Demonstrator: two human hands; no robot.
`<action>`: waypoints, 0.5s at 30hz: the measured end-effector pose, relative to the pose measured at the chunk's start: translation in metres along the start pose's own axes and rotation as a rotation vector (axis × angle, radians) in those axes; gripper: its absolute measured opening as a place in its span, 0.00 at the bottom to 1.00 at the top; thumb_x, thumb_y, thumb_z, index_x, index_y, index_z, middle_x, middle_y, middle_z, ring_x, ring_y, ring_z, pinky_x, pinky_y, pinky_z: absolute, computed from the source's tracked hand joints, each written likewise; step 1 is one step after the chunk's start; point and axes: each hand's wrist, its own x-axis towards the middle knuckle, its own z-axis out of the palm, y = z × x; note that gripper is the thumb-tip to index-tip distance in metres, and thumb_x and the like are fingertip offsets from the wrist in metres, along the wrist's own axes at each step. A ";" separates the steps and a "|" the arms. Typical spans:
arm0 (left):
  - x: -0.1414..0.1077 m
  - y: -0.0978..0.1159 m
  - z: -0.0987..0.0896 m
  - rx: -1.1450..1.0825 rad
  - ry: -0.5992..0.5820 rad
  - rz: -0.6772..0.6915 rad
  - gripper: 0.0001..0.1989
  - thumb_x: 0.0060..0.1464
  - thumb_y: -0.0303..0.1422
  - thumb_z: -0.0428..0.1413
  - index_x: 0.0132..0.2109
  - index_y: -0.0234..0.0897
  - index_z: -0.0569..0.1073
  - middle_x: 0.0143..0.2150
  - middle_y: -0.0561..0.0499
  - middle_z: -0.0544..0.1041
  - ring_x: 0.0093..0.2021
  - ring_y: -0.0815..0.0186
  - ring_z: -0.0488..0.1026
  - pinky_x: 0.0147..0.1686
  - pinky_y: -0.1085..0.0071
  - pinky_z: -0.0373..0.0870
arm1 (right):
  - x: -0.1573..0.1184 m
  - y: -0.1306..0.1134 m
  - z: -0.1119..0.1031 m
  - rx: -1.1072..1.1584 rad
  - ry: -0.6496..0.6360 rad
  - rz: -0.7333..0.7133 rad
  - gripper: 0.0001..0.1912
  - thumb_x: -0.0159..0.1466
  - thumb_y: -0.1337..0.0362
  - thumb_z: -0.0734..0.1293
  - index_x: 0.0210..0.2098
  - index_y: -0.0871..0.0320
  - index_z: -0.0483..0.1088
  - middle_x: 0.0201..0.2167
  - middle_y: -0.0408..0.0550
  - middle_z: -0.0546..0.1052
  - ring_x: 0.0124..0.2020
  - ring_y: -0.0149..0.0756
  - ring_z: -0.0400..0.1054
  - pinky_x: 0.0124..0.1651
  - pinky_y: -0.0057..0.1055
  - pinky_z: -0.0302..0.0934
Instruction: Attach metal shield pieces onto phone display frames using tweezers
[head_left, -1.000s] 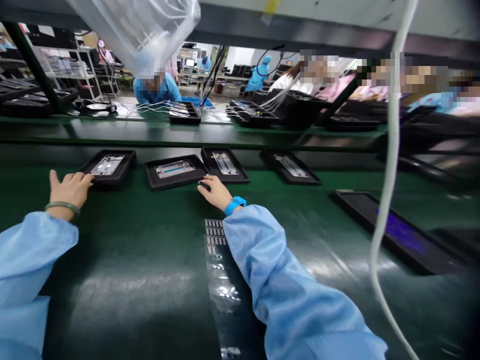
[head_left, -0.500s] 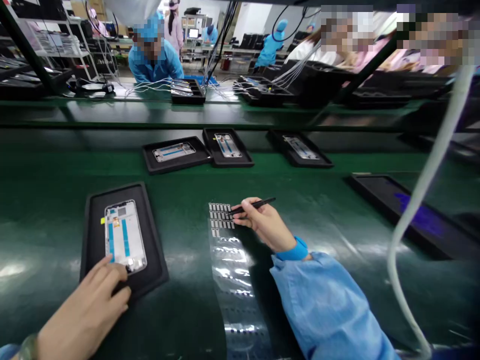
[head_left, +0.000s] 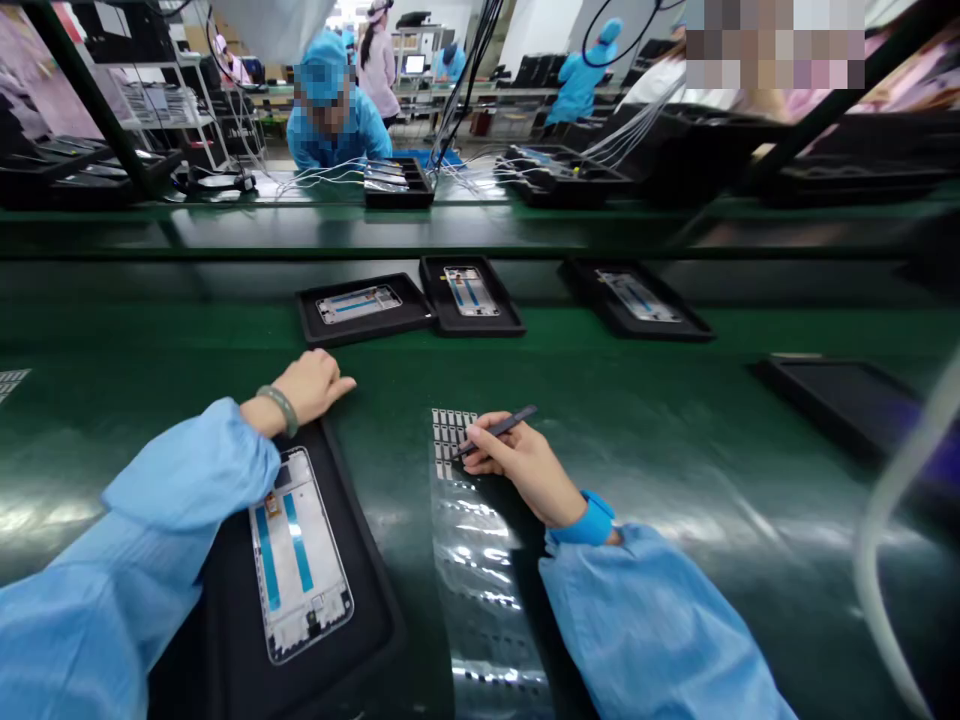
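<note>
My right hand point(head_left: 521, 465) pinches black tweezers point(head_left: 506, 426), their tips over a clear strip point(head_left: 484, 560) with rows of small grey pieces point(head_left: 448, 432) at its upper end. At the upper edge of the near black tray point(head_left: 367, 590) is my left hand point(head_left: 311, 385), its fingers curled and pointing away; whether it grips the tray's edge is hidden. In that tray lies a silver phone frame point(head_left: 304, 625) with two blue strips. My left sleeve covers the tray's upper left part.
Three black trays point(head_left: 367, 325) with phone frames stand farther back. Another dark tray point(head_left: 832, 400) is at the right, behind a hanging white cable point(head_left: 870, 570). A person in blue point(head_left: 367, 130) leans over the far bench.
My left hand has moved from the frame's lower end to the tray's far edge. The near tray is closer and farther right. The tweezers have shifted toward the lower rows.
</note>
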 end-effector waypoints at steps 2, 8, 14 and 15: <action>0.027 -0.019 0.005 0.024 0.025 -0.108 0.17 0.60 0.39 0.46 0.39 0.29 0.71 0.50 0.36 0.69 0.54 0.53 0.64 0.54 0.56 0.61 | -0.001 0.000 0.000 0.022 0.009 -0.001 0.21 0.50 0.53 0.73 0.35 0.58 0.63 0.25 0.42 0.74 0.23 0.29 0.71 0.27 0.26 0.71; 0.028 -0.025 0.001 0.017 0.011 -0.159 0.18 0.61 0.39 0.44 0.48 0.31 0.69 0.63 0.37 0.57 0.66 0.50 0.48 0.60 0.50 0.52 | -0.007 -0.004 0.001 0.035 0.084 -0.003 0.22 0.49 0.53 0.73 0.31 0.56 0.59 0.20 0.39 0.73 0.19 0.28 0.70 0.24 0.24 0.69; -0.022 0.051 0.002 -0.074 -0.116 0.497 0.23 0.59 0.43 0.48 0.58 0.40 0.62 0.66 0.44 0.55 0.67 0.58 0.48 0.62 0.55 0.51 | -0.014 0.001 0.003 -0.106 0.138 -0.021 0.22 0.49 0.51 0.72 0.31 0.56 0.60 0.16 0.38 0.71 0.17 0.31 0.70 0.20 0.26 0.68; -0.028 0.065 0.006 -0.065 -0.133 0.564 0.24 0.59 0.44 0.48 0.59 0.40 0.61 0.66 0.44 0.55 0.67 0.57 0.48 0.62 0.53 0.51 | -0.014 0.003 0.003 -0.125 0.135 -0.031 0.22 0.50 0.51 0.72 0.32 0.56 0.60 0.16 0.38 0.71 0.17 0.32 0.70 0.20 0.26 0.68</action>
